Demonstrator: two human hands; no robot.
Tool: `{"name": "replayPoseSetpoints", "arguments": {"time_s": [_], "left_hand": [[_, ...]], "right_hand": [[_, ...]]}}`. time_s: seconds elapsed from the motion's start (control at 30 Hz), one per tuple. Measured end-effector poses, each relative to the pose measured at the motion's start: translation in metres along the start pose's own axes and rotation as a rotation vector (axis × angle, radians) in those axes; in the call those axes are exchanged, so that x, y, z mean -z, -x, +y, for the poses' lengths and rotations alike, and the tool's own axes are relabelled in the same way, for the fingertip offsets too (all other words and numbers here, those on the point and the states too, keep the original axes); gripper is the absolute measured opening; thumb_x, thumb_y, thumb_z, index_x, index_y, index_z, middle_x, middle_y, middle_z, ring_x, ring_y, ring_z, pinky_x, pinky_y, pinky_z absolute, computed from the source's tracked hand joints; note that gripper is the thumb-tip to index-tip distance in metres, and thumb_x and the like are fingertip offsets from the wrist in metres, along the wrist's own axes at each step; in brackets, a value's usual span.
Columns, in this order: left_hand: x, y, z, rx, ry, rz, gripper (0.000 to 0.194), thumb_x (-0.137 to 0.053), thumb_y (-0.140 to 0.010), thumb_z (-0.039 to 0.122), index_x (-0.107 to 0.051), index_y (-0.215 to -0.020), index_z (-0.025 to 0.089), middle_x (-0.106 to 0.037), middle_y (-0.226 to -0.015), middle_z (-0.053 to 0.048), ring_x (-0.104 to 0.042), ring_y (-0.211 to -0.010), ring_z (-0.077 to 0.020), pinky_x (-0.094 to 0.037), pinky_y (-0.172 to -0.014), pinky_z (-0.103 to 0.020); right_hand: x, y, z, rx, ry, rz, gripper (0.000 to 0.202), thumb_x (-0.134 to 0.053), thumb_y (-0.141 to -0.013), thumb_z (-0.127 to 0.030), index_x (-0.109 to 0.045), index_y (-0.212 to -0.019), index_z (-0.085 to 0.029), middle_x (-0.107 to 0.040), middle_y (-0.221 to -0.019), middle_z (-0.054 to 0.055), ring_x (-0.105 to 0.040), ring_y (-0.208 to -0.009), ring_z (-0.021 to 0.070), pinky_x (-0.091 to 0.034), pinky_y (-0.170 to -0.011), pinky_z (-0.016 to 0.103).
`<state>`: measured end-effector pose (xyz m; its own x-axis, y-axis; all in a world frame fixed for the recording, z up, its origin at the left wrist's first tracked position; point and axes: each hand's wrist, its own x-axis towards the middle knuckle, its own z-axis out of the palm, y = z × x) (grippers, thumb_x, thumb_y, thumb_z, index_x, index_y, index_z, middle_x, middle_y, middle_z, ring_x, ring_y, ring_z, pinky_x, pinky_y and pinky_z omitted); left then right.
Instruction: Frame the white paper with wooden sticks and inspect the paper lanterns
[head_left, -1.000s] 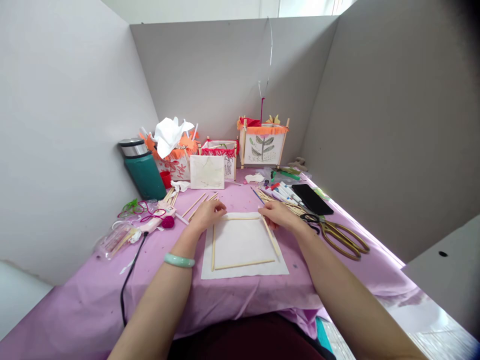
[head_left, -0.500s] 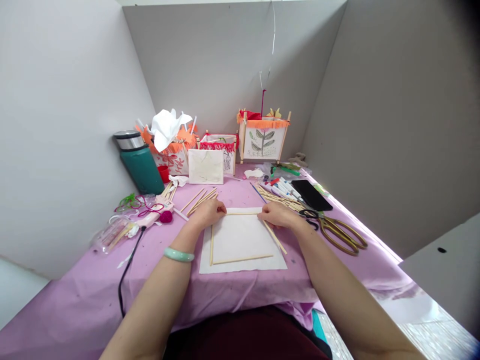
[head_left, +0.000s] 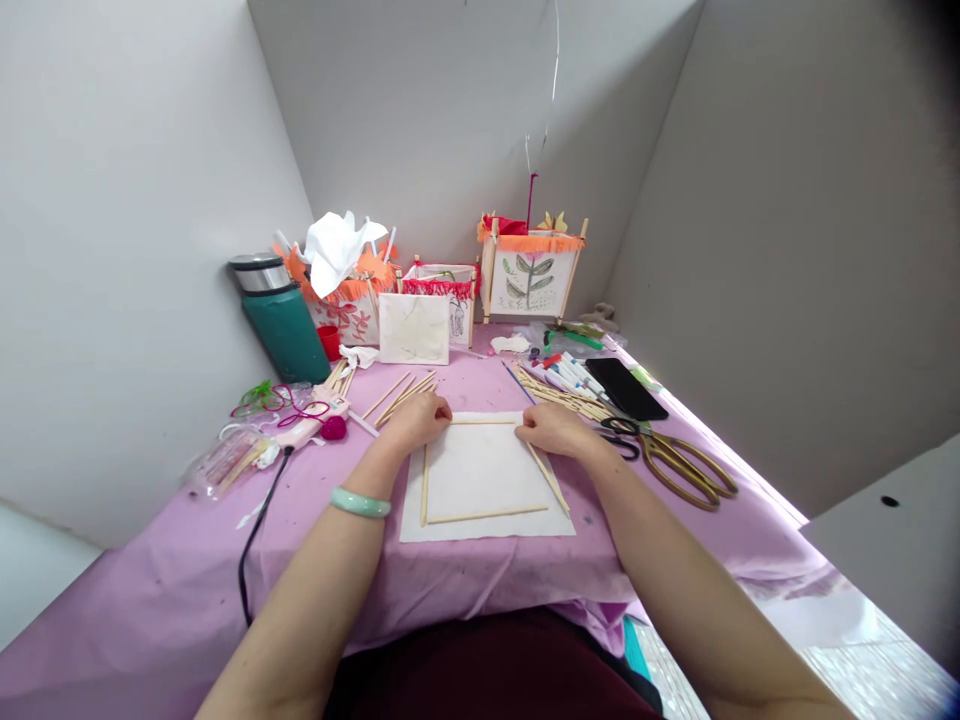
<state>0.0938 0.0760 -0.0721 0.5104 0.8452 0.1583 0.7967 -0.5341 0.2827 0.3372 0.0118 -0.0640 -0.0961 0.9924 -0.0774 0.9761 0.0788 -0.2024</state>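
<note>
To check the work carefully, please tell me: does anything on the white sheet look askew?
Yes, the right stick. It slants outward toward the near right corner of the white sheet, leaving a gap to the near stick, whereas the left stick runs nearly straight toward the person.

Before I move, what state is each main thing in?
Left hand: curled at far stick's left end
Right hand: curled at its right end
Right stick: slanted
Left stick: lying flat
Near stick: lying flat
White sheet: flat
Phone: flat, screen dark
Bottle: lidded
Gold-handled scissors: lying flat
</note>
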Motion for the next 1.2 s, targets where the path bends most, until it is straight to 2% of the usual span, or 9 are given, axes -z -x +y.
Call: {"name": "replayPoseSetpoints", "arguments": {"time_s": [0.37,0.53,0.87,1.0,1.2], "left_hand": [[-0.0039,-0.0005,0.0017,-0.004,-0.005,0.028,0.018,-0.054,-0.073,0.019,-0.070,-0.079,0.018,-0.071,-0.081,-0.005,-0.063,-0.078,-0.0191,-0.046,-0.069,-0.026],[-0.0022,-0.0002,0.0023,-0.012,0.030,0.000,0.018,-0.055,-0.074,0.024,-0.070,-0.081,0.018,-0.071,-0.080,-0.004,-0.062,-0.075,-0.0179,-0.045,-0.067,-0.026],[-0.0037,-0.0021,0.0039,0.008,0.002,0.012,0.016,-0.056,-0.073,0.022,-0.071,-0.079,0.020,-0.070,-0.079,-0.004,-0.062,-0.075,-0.0178,-0.045,-0.068,-0.025],[-0.0048,-0.0026,0.0028,-0.001,0.005,0.027,0.015,-0.056,-0.072,0.022,-0.070,-0.078,0.020,-0.070,-0.079,-0.004,-0.062,-0.075,-0.0178,-0.045,-0.067,-0.025],[-0.0044,-0.0029,0.0021,-0.001,0.014,0.013,0.015,-0.057,-0.073,0.023,-0.071,-0.078,0.020,-0.071,-0.080,-0.004,-0.062,-0.076,-0.0180,-0.045,-0.068,-0.026]], "right_hand": [[-0.0054,-0.0031,0.0029,0.034,0.045,0.071,0.025,-0.051,-0.081,-0.033,-0.070,-0.080,-0.018,-0.069,-0.084,0.008,-0.059,-0.074,0.0187,-0.030,-0.057,0.026],[-0.0030,-0.0019,0.0061,0.049,-0.033,0.028,0.029,-0.052,-0.082,-0.042,-0.069,-0.080,-0.018,-0.069,-0.084,0.006,-0.058,-0.075,0.0174,-0.031,-0.058,0.024],[-0.0063,-0.0055,0.0045,0.041,-0.008,0.053,0.026,-0.053,-0.083,-0.037,-0.070,-0.085,-0.017,-0.070,-0.090,0.008,-0.060,-0.080,0.0186,-0.033,-0.061,0.024],[-0.0071,-0.0064,0.0030,0.024,0.001,0.077,0.027,-0.052,-0.083,-0.039,-0.070,-0.085,-0.017,-0.069,-0.091,0.009,-0.060,-0.082,0.0196,-0.033,-0.062,0.025],[-0.0014,-0.0032,0.0044,-0.006,-0.033,0.044,0.035,-0.050,-0.085,-0.046,-0.070,-0.084,-0.017,-0.069,-0.089,0.009,-0.060,-0.079,0.0188,-0.034,-0.061,0.024]]}}
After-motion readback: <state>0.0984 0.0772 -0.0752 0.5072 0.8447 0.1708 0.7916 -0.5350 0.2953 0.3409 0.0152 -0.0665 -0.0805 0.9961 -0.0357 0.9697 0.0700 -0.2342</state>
